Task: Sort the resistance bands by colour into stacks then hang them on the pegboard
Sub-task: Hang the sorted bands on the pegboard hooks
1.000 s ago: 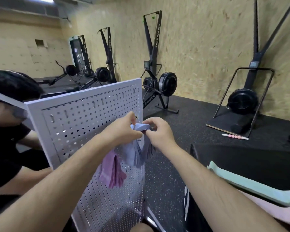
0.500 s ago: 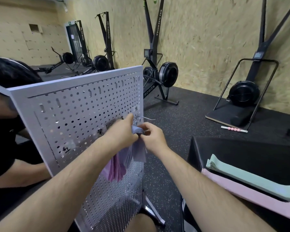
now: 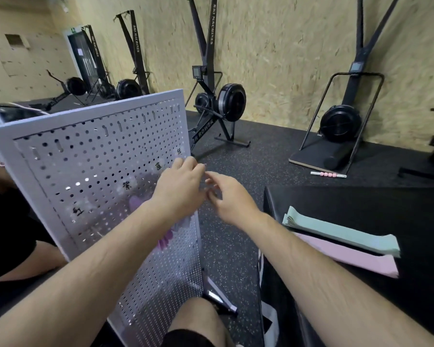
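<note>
The left hand [image 3: 179, 187] and right hand [image 3: 227, 199] met at the pegboard's [image 3: 68, 156] right edge, fingers loosely curled; blur hid any pinch. Purple bands [image 3: 165, 238] hung there; the green stack [image 3: 341, 234] and pink stack [image 3: 348, 259] lay on the black surface [image 3: 361, 199].

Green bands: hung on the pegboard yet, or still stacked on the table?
Stacked: the green bands lie flat on the table beside the pink bands, untouched.

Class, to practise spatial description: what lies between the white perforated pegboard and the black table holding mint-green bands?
Head view: only speckled black rubber floor, with the right forearm crossing above it.
</note>
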### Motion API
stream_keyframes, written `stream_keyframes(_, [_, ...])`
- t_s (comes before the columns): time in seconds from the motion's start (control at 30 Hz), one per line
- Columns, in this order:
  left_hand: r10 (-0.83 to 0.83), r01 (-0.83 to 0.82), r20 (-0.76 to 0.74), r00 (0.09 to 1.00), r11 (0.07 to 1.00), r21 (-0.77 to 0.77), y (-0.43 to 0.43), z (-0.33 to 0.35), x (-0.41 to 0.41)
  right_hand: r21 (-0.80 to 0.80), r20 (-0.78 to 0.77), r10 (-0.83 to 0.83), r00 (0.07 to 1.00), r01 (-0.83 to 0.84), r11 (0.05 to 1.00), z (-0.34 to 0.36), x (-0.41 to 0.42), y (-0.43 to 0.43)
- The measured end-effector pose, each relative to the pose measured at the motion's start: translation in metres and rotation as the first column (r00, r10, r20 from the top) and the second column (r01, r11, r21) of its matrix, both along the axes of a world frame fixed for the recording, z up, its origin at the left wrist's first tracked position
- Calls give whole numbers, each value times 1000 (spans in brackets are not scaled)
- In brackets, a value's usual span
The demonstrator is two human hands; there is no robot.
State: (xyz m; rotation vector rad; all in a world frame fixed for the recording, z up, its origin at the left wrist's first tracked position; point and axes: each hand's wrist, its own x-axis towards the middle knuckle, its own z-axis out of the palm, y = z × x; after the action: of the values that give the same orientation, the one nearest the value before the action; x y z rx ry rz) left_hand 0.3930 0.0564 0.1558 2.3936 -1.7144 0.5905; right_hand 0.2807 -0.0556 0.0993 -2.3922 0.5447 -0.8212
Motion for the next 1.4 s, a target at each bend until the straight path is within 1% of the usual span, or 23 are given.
stream_keyframes(0.1, [-116,115,-22,993,993,-35,-16,-19,-29,-39,-32,-70,997,69,997,-6,-42,-9])
stream_keyframes(0.27, [-236,239,-128,963,971,9,-63,-71,-89,-71,-164,-240,957,231,970,-44,-123,-28])
stream_keyframes(0.33, [-300,313,-184,936,949,46,-85,-95,-119,-38,-241,-296,924,296,955,-63,-157,-37])
stream_keyframes(0.4, [-352,383,-235,906,918,103,-110,-119,-149,-25,-338,-357,871,371,928,-83,-190,-49])
stream_keyframes(0.5, [-405,465,-293,866,868,172,-150,-153,-185,-55,-460,-429,777,458,887,-109,-232,-69])
stream_keyframes(0.6, [-439,533,-357,824,815,227,-187,-179,-210,-105,-599,-477,643,528,843,-128,-261,-93])
stream_keyframes(0.7, [-452,587,-406,794,744,320,-216,-193,-221,-110,-650,-459,606,522,846,-133,-273,-112])
stream_keyframes(0.77, [-455,597,-408,791,720,354,-229,-203,-220,-126,-671,-456,584,516,847,-133,-274,-122])
stream_keyframes(0.87, [-440,600,-455,774,741,302,-240,-212,-215,-120,-694,-484,534,577,808,-130,-270,-134])
stream_keyframes(0.9, [-444,600,-456,771,747,287,-242,-213,-214,-119,-703,-475,529,571,812,-128,-269,-137])
stream_keyframes(1.0, [-458,603,-452,766,755,256,-247,-216,-215,-97,-716,-410,565,501,860,-121,-266,-143])
stream_keyframes(1.07, [-446,599,-470,761,763,245,-249,-220,-215,-100,-706,-404,582,483,870,-117,-263,-143])
stream_keyframes(1.1, [-434,592,-473,766,764,258,-250,-221,-215,-122,-709,-402,580,460,879,-116,-261,-143])
stream_keyframes(1.17, [-425,574,-430,797,755,318,-250,-222,-216,-166,-740,-388,549,409,897,-118,-258,-141])
stream_keyframes(1.23, [-422,559,-401,813,757,337,-245,-223,-217,-184,-763,-384,520,395,900,-117,-256,-134])
stream_keyframes(1.3, [-432,570,-416,801,764,303,-235,-223,-216,-202,-759,-392,520,384,901,-117,-255,-124])
stream_keyframes(1.4, [-499,598,-406,765,784,163,-215,-226,-209,-189,-752,-387,533,387,902,-113,-254,-105])
